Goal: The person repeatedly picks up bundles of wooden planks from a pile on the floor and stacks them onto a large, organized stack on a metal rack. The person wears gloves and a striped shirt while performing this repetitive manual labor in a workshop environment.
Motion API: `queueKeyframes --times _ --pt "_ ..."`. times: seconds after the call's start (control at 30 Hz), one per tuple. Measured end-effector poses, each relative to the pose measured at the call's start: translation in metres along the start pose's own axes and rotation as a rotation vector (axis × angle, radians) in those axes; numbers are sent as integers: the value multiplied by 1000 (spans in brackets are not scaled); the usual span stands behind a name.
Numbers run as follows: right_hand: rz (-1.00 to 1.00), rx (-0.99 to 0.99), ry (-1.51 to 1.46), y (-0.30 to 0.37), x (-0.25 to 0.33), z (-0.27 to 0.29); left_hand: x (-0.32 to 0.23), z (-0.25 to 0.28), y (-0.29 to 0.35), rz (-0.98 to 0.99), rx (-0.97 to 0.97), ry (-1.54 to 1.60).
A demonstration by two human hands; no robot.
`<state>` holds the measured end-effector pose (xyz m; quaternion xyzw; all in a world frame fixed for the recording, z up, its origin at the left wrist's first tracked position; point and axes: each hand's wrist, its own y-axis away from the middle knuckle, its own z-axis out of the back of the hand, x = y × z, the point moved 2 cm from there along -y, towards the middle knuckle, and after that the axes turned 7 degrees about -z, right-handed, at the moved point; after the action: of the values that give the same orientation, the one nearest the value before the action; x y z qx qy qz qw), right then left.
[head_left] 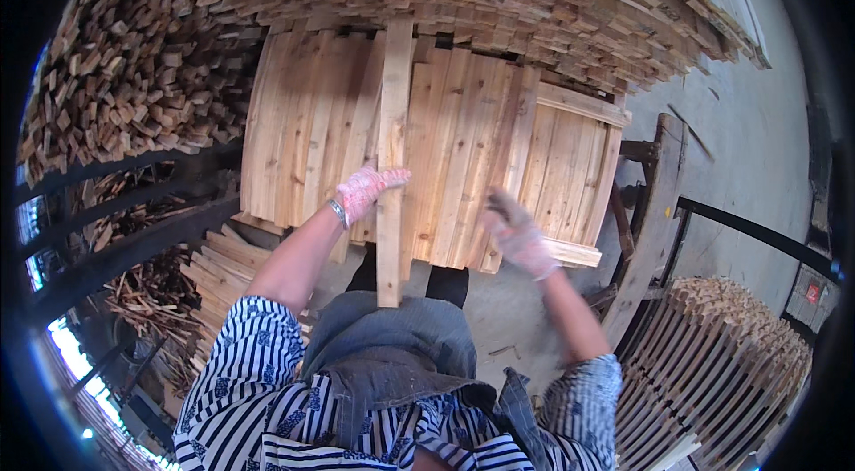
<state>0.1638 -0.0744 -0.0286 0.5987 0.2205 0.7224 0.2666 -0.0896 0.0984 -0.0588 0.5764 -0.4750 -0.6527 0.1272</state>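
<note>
My left hand (367, 190), in a pinkish-white knit glove, is closed around a long pale wooden plank (393, 101). The plank stretches from near my lap toward the far stack, lying across a row of wooden boards (303, 124) set side by side. My right hand (520, 239), gloved too with darkened fingertips, is over the boards' near right part. Motion smears its fingers, so whether it touches or holds anything is unclear. At the right end, crosswise battens (583, 103) edge the boards.
A big stack of lumber (552, 8) rises behind the boards, with piled wood ends (151, 70) at far left. To the right stands a wooden post (648, 222). Bundled slats (721, 364) stand at lower right, and loose boards (218, 280) lie at lower left.
</note>
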Motion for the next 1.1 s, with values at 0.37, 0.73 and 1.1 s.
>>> queueKeyframes --times 0.37,0.73,1.1 --pt "-60 203 -358 -9 65 -164 -22 -12 72 -276 -183 94" --pt "-311 -247 -201 -58 27 -178 -39 67 40 -195 -154 -144" --pt "-429 -585 495 -80 51 -192 24 33 -5 -84 -283 -1392"
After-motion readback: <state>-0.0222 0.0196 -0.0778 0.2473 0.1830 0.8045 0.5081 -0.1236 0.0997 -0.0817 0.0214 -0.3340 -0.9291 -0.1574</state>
